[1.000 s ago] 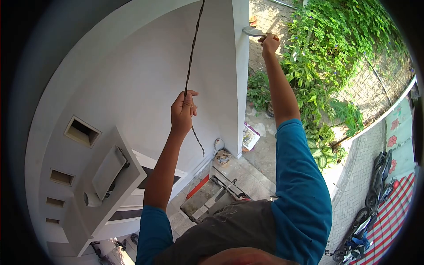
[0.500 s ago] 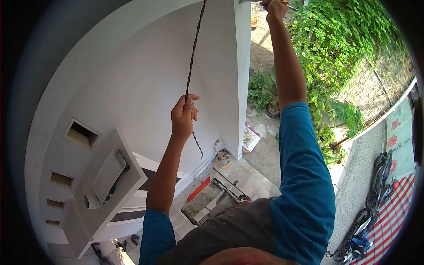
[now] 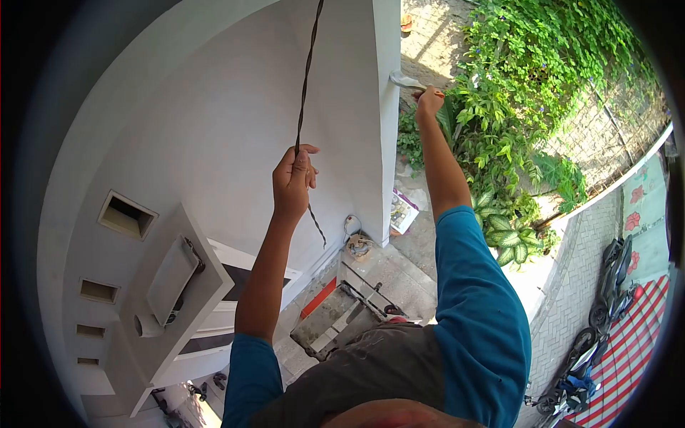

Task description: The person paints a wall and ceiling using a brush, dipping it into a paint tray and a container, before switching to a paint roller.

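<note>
Your right hand (image 3: 428, 101) had come down along the white pillar (image 3: 387, 157): half a second earlier it was up at the top edge of the view with the brush partly cut off, and now the whole brush (image 3: 407, 81) showed lower, closer to the pillar's foot. By my reading, that put the work on a lower stretch of the same edge. Your left hand (image 3: 292, 175) had hardly shifted, out to the left of the pillar, so its part seemed unchanged.

The brush met the pillar's right-hand edge with its pale tip, or came so near it that no gap showed. Its head looked whitish grey and bent in a slight curve towards the pillar, and an orange-red handle end poked out behind your fist. Your right fingers were wrapped firmly round that handle.

To the left of the pillar, your left thumb and fingers pinched a dark twisted cord (image 3: 307, 85), with some fingertips standing loose. The cord ran taut-looking above your hand, and its thin tail dangled below, well apart from the pillar. Leafy plants (image 3: 549, 57) grew to the pillar's right, and a printed box (image 3: 403, 210) lay just beside its foot.
</note>
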`<state>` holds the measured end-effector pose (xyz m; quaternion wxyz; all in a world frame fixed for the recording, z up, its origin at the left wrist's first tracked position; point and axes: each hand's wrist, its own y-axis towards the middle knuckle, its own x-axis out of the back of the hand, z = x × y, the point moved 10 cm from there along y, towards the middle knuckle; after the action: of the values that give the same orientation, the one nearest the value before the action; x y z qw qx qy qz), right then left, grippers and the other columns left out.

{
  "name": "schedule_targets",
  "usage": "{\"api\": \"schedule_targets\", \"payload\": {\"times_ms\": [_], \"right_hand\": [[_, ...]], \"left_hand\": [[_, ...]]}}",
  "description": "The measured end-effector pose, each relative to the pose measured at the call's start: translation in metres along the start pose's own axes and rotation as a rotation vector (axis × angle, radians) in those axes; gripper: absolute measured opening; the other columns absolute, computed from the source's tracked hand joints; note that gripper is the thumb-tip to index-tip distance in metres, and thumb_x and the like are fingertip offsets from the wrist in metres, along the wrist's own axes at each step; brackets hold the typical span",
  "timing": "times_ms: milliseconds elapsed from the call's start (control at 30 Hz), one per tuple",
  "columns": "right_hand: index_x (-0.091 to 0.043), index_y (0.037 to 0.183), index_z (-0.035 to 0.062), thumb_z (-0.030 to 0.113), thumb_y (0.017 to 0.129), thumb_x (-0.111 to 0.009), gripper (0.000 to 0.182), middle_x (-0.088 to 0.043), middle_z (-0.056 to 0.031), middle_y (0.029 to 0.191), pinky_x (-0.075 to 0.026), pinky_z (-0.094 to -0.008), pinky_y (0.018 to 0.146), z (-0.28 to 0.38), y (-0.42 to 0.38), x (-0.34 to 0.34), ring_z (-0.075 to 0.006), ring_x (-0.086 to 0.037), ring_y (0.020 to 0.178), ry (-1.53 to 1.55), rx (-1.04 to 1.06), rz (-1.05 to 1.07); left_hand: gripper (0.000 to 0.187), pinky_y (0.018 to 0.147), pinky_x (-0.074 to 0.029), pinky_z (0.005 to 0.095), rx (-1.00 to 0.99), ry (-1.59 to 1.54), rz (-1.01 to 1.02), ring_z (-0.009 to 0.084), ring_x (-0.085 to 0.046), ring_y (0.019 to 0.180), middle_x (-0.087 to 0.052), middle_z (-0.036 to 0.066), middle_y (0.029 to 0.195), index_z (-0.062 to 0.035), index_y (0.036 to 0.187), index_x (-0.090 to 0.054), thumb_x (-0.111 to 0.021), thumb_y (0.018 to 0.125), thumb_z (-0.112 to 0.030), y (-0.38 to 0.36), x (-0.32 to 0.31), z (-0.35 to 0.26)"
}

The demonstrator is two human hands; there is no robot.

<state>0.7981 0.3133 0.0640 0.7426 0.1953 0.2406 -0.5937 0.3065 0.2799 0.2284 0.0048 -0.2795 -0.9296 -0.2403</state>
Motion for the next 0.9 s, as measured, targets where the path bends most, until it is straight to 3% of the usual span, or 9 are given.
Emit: {"api": "schedule_targets", "payload": {"times_ms": [67,167,333,400,467,500,567,767,900], "right_hand": [[-0.056,0.084,-0.0064,0.019,0.096,-0.056,0.028,-0.066,-0.0161,0.062,-0.051,-0.0325,0.044,-0.021,0.005,0.018,-0.0241,-0.064,0.046,-0.035,-0.009,-0.023],[-0.061,0.071,-0.0078,0.02,0.096,-0.055,0.038,-0.068,-0.0176,0.064,-0.053,-0.0325,0.045,-0.003,-0.01,0.006,-0.0244,-0.068,0.05,-0.426,-0.076,0.051],[-0.058,0.085,-0.0084,0.017,0.098,-0.055,0.029,-0.066,-0.017,0.061,-0.052,-0.0329,0.045,0.107,-0.004,-0.1,-0.0255,-0.065,0.049,-0.005,0.134,0.224],[-0.057,0.086,-0.006,0.018,0.1,-0.055,0.028,-0.068,-0.0185,0.068,-0.054,-0.0336,0.05,0.156,-0.007,-0.122,-0.029,-0.068,0.054,0.257,0.16,0.27],[-0.061,0.091,-0.0017,0.02,0.103,-0.052,0.026,-0.062,-0.0118,0.066,-0.053,-0.0312,0.048,0.155,0.023,-0.136,-0.021,-0.062,0.052,0.408,0.218,0.353],[-0.059,0.09,-0.0025,0.019,0.102,-0.054,0.025,-0.066,-0.0145,0.07,-0.055,-0.0333,0.052,0.153,0.013,-0.133,-0.0253,-0.066,0.056,0.41,0.221,0.387],[-0.058,0.089,-0.0011,0.02,0.101,-0.056,0.025,-0.071,-0.0162,0.076,-0.056,-0.0354,0.06,0.126,0.003,-0.119,-0.0294,-0.071,0.066,0.394,0.16,0.417],[-0.053,0.095,0.0042,0.022,0.1,-0.059,0.02,-0.07,-0.0138,0.072,-0.048,-0.0288,0.048,-0.05,-0.024,0.027,-0.0247,-0.07,0.059,0.086,-0.077,0.177],[-0.053,0.099,-0.0008,0.017,0.098,-0.06,0.019,-0.069,-0.015,0.071,-0.056,-0.0314,0.049,-0.109,-0.046,0.088,-0.0234,-0.069,0.056,0.065,-0.26,-0.039]], "left_hand": [[0.038,0.071,-0.049,0.029,0.002,-0.015,0.011,0.0064,-0.042,0.054,-0.037,-0.005,0.057,-0.0027,0.107,-0.066,-0.042,0.111,-0.032,0.0,-0.003,-0.001],[0.039,0.071,-0.049,0.0291,0.014,0.007,-0.001,0.0062,-0.042,0.054,-0.037,-0.005,0.058,-0.0027,0.106,-0.065,-0.041,0.111,-0.033,0.0,-0.003,-0.002],[0.039,0.071,-0.049,0.0294,0.014,0.011,-0.001,0.0061,-0.041,0.054,-0.038,-0.005,0.059,-0.0026,0.106,-0.066,-0.042,0.11,-0.033,0.001,0.0,0.0],[0.039,0.071,-0.049,0.0296,0.012,0.006,-0.001,0.0062,-0.041,0.054,-0.037,-0.005,0.059,-0.0025,0.106,-0.066,-0.042,0.11,-0.034,0.002,0.001,0.002],[0.039,0.071,-0.049,0.0299,0.005,-0.009,-0.008,0.0062,-0.041,0.054,-0.037,-0.005,0.059,-0.0021,0.106,-0.066,-0.042,0.11,-0.032,0.002,0.002,0.003],[0.039,0.071,-0.049,0.0299,0.013,-0.011,-0.003,0.0062,-0.041,0.054,-0.037,-0.005,0.059,-0.0021,0.106,-0.066,-0.042,0.11,-0.032,0.002,0.002,0.005],[0.038,0.071,-0.049,0.0302,0.014,0.002,-0.012,0.0062,-0.041,0.054,-0.037,-0.005,0.059,-0.0015,0.106,-0.066,-0.042,0.11,-0.031,0.002,0.002,0.006],[0.037,0.071,-0.049,0.0301,0.019,-0.019,-0.009,0.0063,-0.041,0.054,-0.036,-0.005,0.058,-0.0014,0.105,-0.066,-0.042,0.11,-0.03,0.004,-0.002,0.011],[0.037,0.07,-0.049,0.03,0.018,-0.031,-0.004,0.0063,-0.041,0.053,-0.036,-0.005,0.058,-0.0015,0.105,-0.066,-0.042,0.11,-0.03,0.006,-0.005,0.015]]}}
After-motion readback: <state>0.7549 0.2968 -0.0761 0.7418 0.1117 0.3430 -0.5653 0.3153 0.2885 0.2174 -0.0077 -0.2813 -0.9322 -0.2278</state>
